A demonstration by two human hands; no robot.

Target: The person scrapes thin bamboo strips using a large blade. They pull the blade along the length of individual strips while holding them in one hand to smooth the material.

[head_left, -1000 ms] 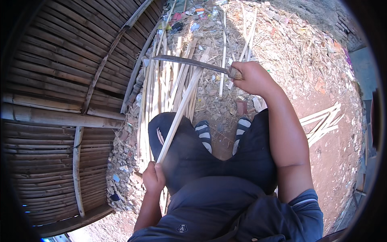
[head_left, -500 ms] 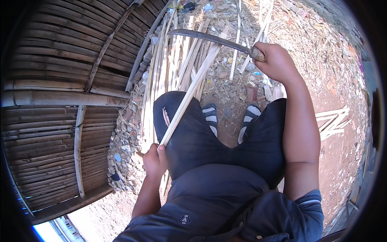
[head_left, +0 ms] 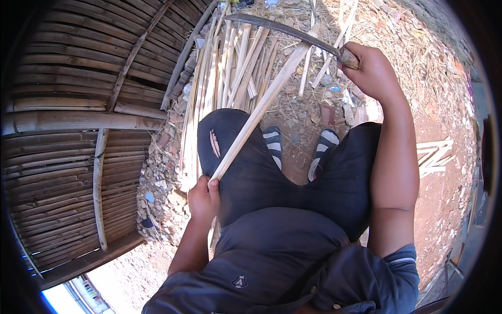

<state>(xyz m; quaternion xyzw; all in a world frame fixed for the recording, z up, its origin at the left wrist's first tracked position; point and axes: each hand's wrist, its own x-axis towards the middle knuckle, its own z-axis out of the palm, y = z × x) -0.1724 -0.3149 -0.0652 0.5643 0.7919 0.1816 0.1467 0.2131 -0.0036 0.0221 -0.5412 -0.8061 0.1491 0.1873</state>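
Note:
My left hand [head_left: 203,198] grips the near end of a long pale bamboo strip [head_left: 260,111], by my left thigh. The strip slants away to the upper right, passing over my left leg. In my right hand [head_left: 370,72] is a machete [head_left: 293,32], held by its wooden handle. Its long dark blade, slightly curved, points left and crosses the strip near the far end. Whether the edge touches the strip I cannot tell.
Several split bamboo strips [head_left: 212,99] lie in a pile beyond my left knee. A smaller bunch of strips [head_left: 435,157] rests on the dirt at right. A slatted bamboo wall [head_left: 63,68] stands at left. My striped socks [head_left: 325,146] show between my knees, near a broken brick [head_left: 328,114].
My right hand and the machete have moved farther away and slightly right. The strip's far end has swung up and to the right, while my left hand has shifted slightly forward.

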